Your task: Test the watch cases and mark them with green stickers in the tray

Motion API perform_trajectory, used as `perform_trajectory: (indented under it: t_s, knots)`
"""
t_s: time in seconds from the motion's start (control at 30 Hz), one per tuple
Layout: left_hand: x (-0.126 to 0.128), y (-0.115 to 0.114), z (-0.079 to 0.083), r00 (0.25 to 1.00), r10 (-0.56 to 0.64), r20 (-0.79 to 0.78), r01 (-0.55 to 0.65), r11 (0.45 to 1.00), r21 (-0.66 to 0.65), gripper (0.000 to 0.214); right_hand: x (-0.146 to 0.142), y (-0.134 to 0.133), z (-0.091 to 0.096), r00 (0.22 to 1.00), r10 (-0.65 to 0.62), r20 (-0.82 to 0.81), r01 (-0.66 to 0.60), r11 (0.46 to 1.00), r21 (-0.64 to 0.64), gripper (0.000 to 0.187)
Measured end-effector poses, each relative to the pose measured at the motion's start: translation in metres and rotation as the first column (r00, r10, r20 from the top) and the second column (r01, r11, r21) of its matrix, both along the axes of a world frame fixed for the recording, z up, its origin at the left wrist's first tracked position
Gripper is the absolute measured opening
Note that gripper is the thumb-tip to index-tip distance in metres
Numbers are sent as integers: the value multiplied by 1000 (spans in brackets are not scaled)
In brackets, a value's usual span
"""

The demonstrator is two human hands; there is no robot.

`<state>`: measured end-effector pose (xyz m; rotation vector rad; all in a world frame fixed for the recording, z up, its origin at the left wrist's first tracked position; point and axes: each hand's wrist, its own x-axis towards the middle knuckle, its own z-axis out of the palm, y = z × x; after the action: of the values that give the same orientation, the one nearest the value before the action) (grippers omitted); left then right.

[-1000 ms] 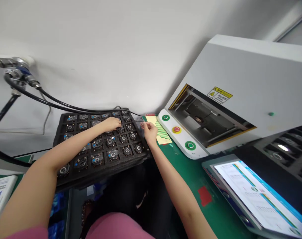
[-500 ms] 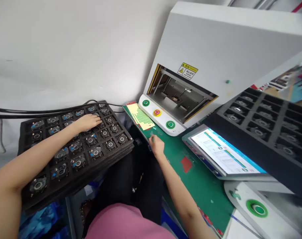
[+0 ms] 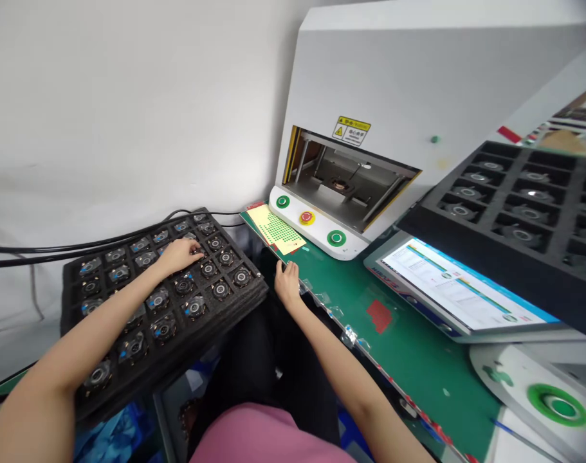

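Observation:
My left hand (image 3: 181, 254) is over the black foam tray (image 3: 247, 297), its fingers curled down and closed at one of the slots near the far right. Whatever lies between those fingertips is hidden. Round, dark watch cases (image 3: 220, 289) with ring-shaped centres fill the slots around it, several bearing blue dots. My right hand (image 3: 287, 281) rests at the near edge of the green work surface (image 3: 341, 283), fingers bent and closed. A small dark spot shows by its fingertips, too small to name.
A white machine (image 3: 370, 77) has an open bay with a fixture (image 3: 339, 186) inside. Along its front are green buttons (image 3: 337, 238) and a red one (image 3: 306, 217). A dotted yellow card (image 3: 279, 228), a tilted screen (image 3: 461, 283) and another foam tray (image 3: 505, 186) stand nearby.
My left hand's fingers have curled down into the tray from a flatter pose. My right hand has shifted left to the work surface's edge. The view has turned slightly.

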<state>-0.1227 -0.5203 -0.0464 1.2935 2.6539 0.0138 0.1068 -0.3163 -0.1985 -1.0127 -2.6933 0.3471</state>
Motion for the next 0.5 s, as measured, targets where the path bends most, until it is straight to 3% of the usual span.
perform_trajectory:
  t_s: [0.2,0.33,0.5]
  knots:
    - [-9,9,0,952,247,180,-247,969,-22,28,22,20,17,990,104,-98,-111,991,-78,32]
    - [-10,11,4,912,321,255,-323,946,-35,29,68,19,30,962,147,-232,-174,979,-104,28]
    - [-14,13,5,867,394,303,-403,914,-37,29,135,-11,34,911,188,-368,-243,964,-109,31]
